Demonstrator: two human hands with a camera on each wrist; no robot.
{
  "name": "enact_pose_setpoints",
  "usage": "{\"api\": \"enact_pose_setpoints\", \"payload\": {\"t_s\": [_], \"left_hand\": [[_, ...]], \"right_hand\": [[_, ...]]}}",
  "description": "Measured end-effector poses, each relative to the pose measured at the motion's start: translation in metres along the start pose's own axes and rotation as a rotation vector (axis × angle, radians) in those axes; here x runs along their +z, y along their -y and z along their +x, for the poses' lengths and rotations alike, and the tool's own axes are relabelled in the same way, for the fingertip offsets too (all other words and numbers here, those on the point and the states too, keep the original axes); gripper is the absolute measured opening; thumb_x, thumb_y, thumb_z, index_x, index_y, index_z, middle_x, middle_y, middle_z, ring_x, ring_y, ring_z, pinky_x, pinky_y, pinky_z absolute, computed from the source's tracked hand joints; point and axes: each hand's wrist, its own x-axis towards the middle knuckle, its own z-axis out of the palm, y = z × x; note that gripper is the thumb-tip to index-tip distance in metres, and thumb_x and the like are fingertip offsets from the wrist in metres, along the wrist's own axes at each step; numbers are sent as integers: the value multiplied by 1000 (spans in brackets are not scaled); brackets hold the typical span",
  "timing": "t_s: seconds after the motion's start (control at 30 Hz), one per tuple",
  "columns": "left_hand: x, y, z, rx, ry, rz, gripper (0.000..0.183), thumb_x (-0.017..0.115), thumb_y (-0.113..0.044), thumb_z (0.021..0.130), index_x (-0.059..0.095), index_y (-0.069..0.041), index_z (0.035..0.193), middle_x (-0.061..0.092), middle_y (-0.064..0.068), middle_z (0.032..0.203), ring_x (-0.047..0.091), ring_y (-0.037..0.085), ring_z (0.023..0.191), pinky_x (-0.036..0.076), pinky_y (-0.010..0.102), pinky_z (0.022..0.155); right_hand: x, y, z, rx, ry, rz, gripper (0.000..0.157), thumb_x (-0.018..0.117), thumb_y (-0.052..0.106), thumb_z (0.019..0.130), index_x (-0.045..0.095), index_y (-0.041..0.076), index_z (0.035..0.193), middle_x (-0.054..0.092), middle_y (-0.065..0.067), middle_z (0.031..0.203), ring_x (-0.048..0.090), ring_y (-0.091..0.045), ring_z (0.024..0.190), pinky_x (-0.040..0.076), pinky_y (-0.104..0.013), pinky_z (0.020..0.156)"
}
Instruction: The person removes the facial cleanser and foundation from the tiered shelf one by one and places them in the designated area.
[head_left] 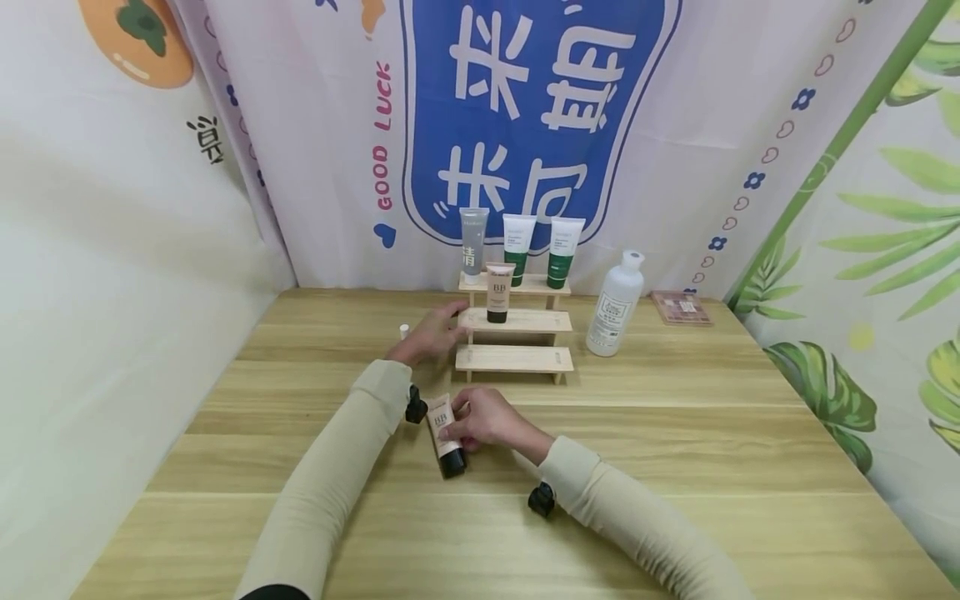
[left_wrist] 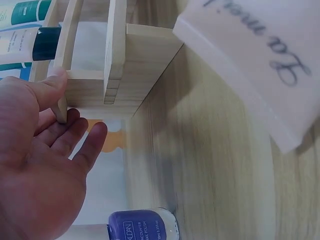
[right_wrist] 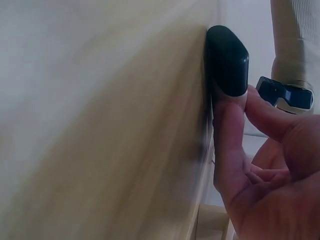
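Note:
My left hand (head_left: 433, 335) is at the left side of a three-tier wooden display stand (head_left: 517, 358). Its thumb and fingers pinch the end of one tier's board (left_wrist: 61, 102) in the left wrist view. My right hand (head_left: 491, 419) holds a pinkish-beige BB cream tube (head_left: 440, 414) between thumb and fingers, low over the table in front of the stand. The tube's black cap (right_wrist: 229, 62) points toward the near side. Another BB cream tube (head_left: 498, 287) stands on the middle tier. On the top tier stand a grey tube (head_left: 473, 237) and two white-and-green tubes (head_left: 517, 242).
A purple nail polish bottle (left_wrist: 137, 225) stands left of the stand, close to my left hand. To the right are a white bottle (head_left: 617, 307) and a flat pinkish palette (head_left: 681, 307). Printed cloth (head_left: 337, 167) hangs behind the wooden table (head_left: 675, 500).

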Motion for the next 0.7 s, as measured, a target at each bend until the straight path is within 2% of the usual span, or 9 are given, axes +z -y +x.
{"api": "enact_pose_setpoints", "payload": {"t_s": [0.3, 0.4, 0.47, 0.63, 0.7], "left_hand": [[0, 2, -1, -20, 9, -16, 57, 57, -15, 99, 34, -2, 150, 39, 22, 151, 37, 35, 140, 31, 47, 116], [0, 3, -1, -7, 9, -6, 57, 57, -15, 100, 34, -1, 150, 39, 21, 151, 37, 35, 139, 31, 46, 116], [-1, 2, 0, 0, 10, -16, 57, 57, -14, 99, 34, 0, 150, 39, 21, 151, 37, 35, 139, 31, 46, 116], [-2, 0, 1, -9, 20, -40, 58, 58, -14, 99, 34, -1, 150, 38, 20, 152, 36, 35, 140, 31, 46, 116], [-1, 0, 0, -15, 23, -41, 58, 59, -14, 98, 34, -2, 150, 39, 20, 152, 36, 34, 140, 31, 45, 116]], "right_hand": [[-5, -2, -2, -2, 21, -24, 34, 82, 18, 80, 69, -1, 105, 69, -2, 65, 67, -19, 51, 58, -31, 49], [-17, -1, 0, 12, -15, -29, 32, 78, 24, 84, 70, 0, 105, 70, -7, 69, 68, -21, 56, 59, -33, 52], [-30, 0, 5, 1, -131, -30, 32, 75, 27, 87, 68, 2, 105, 70, -8, 76, 67, -20, 60, 59, -33, 55], [-73, 6, 29, -93, -586, -2, 41, 72, 30, 88, 56, 3, 114, 61, -12, 101, 60, -24, 86, 54, -34, 72], [-86, 7, 40, -113, -692, 9, 47, 72, 31, 88, 51, 2, 119, 57, -14, 109, 56, -28, 98, 51, -38, 81]]}}
